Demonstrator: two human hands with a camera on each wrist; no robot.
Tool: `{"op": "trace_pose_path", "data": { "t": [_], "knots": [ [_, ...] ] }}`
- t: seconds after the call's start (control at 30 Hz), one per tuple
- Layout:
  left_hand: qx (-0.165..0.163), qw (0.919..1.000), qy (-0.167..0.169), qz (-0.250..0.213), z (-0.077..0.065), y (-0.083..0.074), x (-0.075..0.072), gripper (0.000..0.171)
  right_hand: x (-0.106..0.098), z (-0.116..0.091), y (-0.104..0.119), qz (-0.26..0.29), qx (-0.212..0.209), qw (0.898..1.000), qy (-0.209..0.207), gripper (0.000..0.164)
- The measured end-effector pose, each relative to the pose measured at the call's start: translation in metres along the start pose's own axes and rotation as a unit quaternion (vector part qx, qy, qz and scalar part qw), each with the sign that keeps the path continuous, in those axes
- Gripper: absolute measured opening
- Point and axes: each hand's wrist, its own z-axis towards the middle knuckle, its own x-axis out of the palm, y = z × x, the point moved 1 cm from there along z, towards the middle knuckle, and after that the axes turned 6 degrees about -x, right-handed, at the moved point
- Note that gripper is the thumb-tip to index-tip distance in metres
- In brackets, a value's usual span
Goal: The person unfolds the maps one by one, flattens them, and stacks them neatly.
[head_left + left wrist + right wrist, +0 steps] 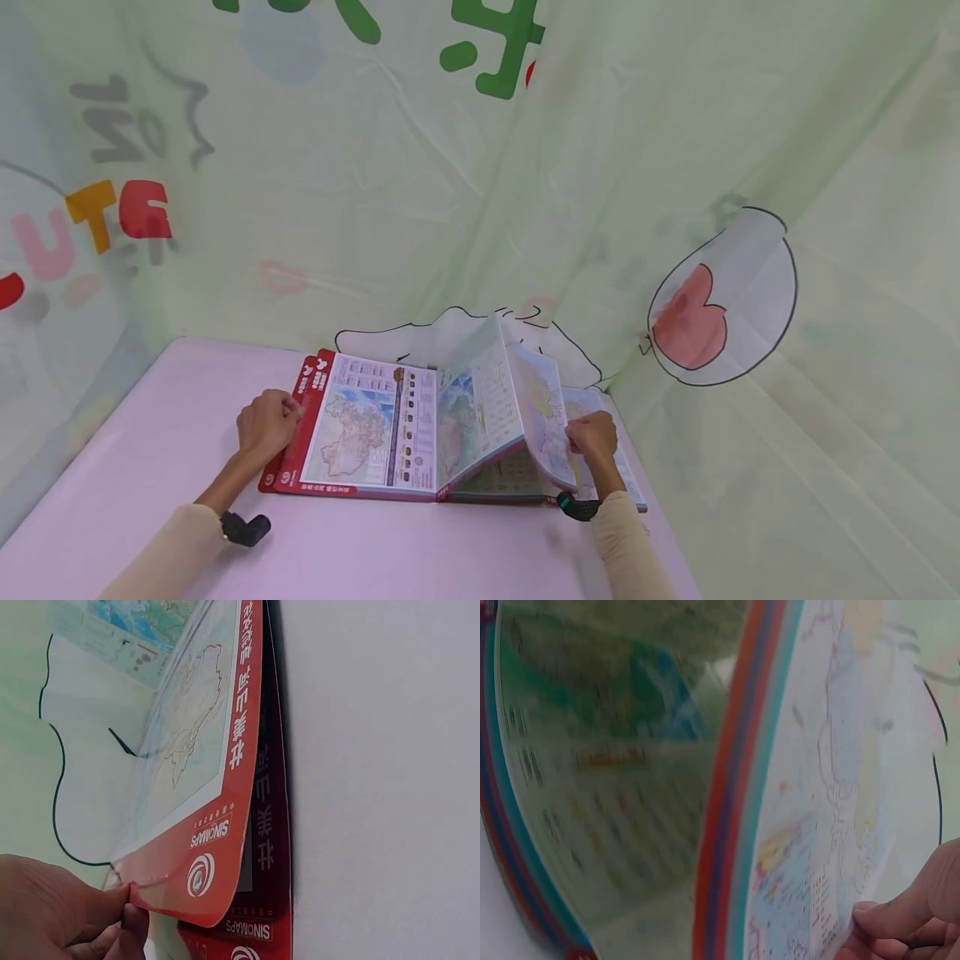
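A glossy folding map [352, 437] with a red border lies spread across the pink table, its left panel flat and its middle panels raised in a peak. At the left edge my left hand [267, 425] pinches the red border; in the left wrist view, thumb and fingers of the left hand [67, 911] grip its corner, with a second red layer beneath. My right hand [596, 435] holds the outer edge of a raised map panel [542, 408]. In the right wrist view, the right hand [907, 915] pinches that panel's edge, beside orange, purple and teal stripes.
The pink tabletop [375, 550] extends in front of the map and to its left. A pale green printed curtain [390, 208] hangs behind and at both sides, close to the table's back edge. Black straps with small devices [246, 529] sit on both wrists.
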Motion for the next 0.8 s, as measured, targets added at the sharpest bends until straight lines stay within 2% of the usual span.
{"op": "trace_pose_path", "data": {
  "t": [0.1, 0.23, 0.33, 0.47, 0.6, 0.8],
  "knots": [
    [-0.005, 1.0, 0.001, -0.004, -0.003, -0.004, -0.006, 0.022, -0.003, 0.017, -0.022, -0.05, 0.012, 0.998, -0.023, 0.026],
    [-0.018, 0.9998, 0.009, -0.003, -0.003, -0.003, -0.007, 0.025, -0.001, 0.052, -0.069, -0.101, 0.012, 0.993, -0.052, 0.027],
    [-0.022, 0.9997, 0.006, 0.003, 0.001, -0.001, -0.006, 0.026, 0.007, 0.079, -0.113, -0.125, -0.02, 0.987, -0.099, 0.023],
    [-0.025, 0.9997, -0.001, 0.006, 0.004, 0.003, -0.002, 0.027, 0.002, 0.076, -0.124, -0.148, -0.048, 0.977, -0.143, 0.016],
    [-0.03, 0.9995, -0.005, 0.009, 0.004, 0.005, -0.002, 0.027, -0.012, 0.055, -0.105, -0.173, -0.064, 0.97, -0.158, 0.019],
    [-0.031, 0.9994, -0.004, 0.015, 0.003, 0.005, -0.003, 0.027, -0.021, 0.038, -0.092, -0.209, -0.053, 0.969, -0.122, 0.019]
  ]
}}
